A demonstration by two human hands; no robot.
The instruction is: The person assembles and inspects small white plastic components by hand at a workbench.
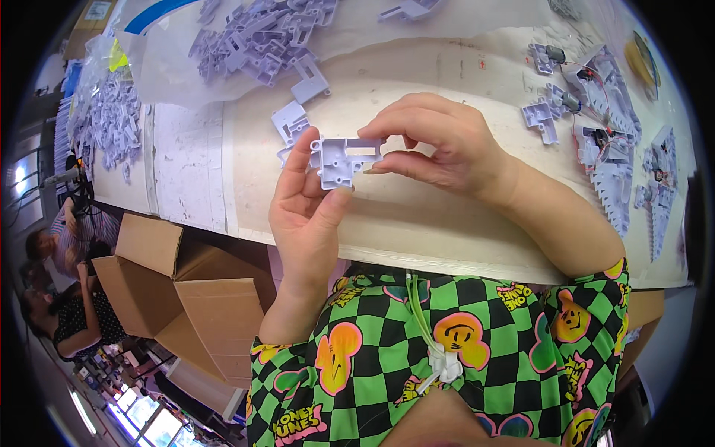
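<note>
Between my two hands, above the table, is a pale grey plastic housing part (337, 165) with round screw bosses and a rectangular slot. My left hand (307, 212) grips its left side and lower edge between fingers and thumb. The right end, beside the slot, is pinched by the thumb and index finger of my right hand (439, 145). Just behind my left fingertips lie similar plastic parts (289, 119), partly hidden by that hand. Another flat part with a cutout (310, 80) rests a little farther back.
A big heap of plastic parts (268, 37) covers the back, with bagged small parts (112, 119) at left. Motor pieces (547, 58) and toothed, wired assemblies (607, 149) lie at right. An open cardboard box (216, 313) stands below the table's left edge. Two people (71, 305) sit beyond.
</note>
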